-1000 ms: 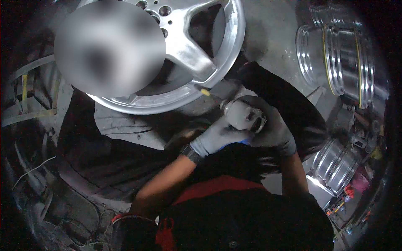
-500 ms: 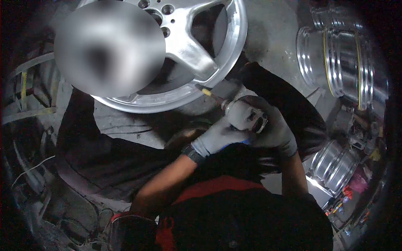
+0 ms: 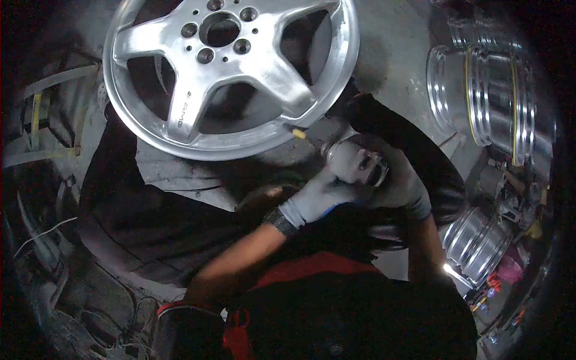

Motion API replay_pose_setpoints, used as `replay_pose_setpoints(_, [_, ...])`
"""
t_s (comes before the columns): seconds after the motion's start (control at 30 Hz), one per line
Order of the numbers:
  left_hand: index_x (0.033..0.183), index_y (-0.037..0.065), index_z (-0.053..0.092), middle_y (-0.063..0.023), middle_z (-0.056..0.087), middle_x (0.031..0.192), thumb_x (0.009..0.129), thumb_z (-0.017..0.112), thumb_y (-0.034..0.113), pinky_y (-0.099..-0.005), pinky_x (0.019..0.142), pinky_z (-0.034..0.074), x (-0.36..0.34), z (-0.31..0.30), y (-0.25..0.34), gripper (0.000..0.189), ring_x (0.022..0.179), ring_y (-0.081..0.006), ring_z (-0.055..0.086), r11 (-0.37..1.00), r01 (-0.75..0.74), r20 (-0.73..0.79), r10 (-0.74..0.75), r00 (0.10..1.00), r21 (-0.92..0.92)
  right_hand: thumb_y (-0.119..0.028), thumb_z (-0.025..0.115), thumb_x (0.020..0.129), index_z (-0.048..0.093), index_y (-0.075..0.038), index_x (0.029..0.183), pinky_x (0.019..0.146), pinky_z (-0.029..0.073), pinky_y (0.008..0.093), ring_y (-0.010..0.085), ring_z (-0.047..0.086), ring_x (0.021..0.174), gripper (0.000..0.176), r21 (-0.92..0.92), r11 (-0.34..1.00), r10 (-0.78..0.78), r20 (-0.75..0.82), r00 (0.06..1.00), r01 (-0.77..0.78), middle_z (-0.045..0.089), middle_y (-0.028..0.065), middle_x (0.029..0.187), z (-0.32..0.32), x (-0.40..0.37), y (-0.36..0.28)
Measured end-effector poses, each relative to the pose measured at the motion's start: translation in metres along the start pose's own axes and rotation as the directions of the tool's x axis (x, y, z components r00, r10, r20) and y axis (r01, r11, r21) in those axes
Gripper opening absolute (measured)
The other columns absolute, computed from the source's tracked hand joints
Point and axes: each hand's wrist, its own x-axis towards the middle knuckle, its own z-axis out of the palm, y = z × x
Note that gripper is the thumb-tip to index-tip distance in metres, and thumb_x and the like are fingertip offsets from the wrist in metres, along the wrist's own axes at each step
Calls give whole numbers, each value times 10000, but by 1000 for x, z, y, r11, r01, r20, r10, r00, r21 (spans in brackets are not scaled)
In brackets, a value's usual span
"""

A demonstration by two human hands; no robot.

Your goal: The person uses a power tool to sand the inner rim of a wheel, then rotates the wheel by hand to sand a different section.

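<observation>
Both of my hands wear grey gloves and are wrapped round a hand-held die grinder (image 3: 371, 169). My left hand (image 3: 318, 195) is closed on it from the left, a dark band at its wrist. My right hand (image 3: 403, 186) grips it from the right; some fingers of both hands are hidden. A thin shaft with a yellow section (image 3: 298, 133) points up and left from the grinder. Its tip is beside the lower right rim of a silver five-spoke alloy wheel (image 3: 201, 69), near a spoke's end; whether it touches cannot be made out. The wheel faces up, with AMG lettering on one spoke.
My legs (image 3: 174, 234) are spread on either side below the wheel. Shiny wheel barrels (image 3: 489, 99) stand at the right, and another polished barrel (image 3: 477, 246) lies lower down. A frame with yellow tape (image 3: 37, 123) is at the left.
The view has shifted, so more of the wheel shows. My hands and the grinder appear slightly further right, still gripped the same way, with the tip still near the rim.
</observation>
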Motion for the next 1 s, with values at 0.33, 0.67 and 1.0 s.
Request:
replay_pose_setpoints(0.33, [1471, 18, 428, -111, 560, 1396, 927, 699, 48, -354, 1076, 472, -13, -17, -21, 609, 1233, -194, 570, 994, 93, 31, -91, 995, -51, -206, 890, 753, 517, 17, 1375, 1008, 502, 385, 246, 617, 1193, 759, -23, 990, -143, -38, 989, 142, 625, 176, 1290, 8, -2, 14])
replay_pose_setpoints(0.67, [1373, -10, 519, -108, 621, 1289, 932, 679, 91, -352, 998, 497, 6, 1, -3, 480, 1162, -188, 604, 992, 125, 24, -126, 992, 34, -162, 853, 741, 505, 12, 1369, 1006, 504, 385, 264, 625, 1179, 738, 179, 979, 103, -18, 995, -98, 619, 162, 1310, -4, -6, 0])
replay_pose_setpoints(1.0, [1434, -3, 462, -99, 585, 1355, 896, 758, 105, -354, 1077, 462, -16, -18, -13, 623, 1230, -187, 558, 990, 138, 22, -138, 990, 17, -184, 858, 751, 485, 23, 1368, 980, 523, 402, 285, 633, 1177, 750, -75, 993, -89, 33, 995, 92, 608, 189, 1301, 8, 0, 1])
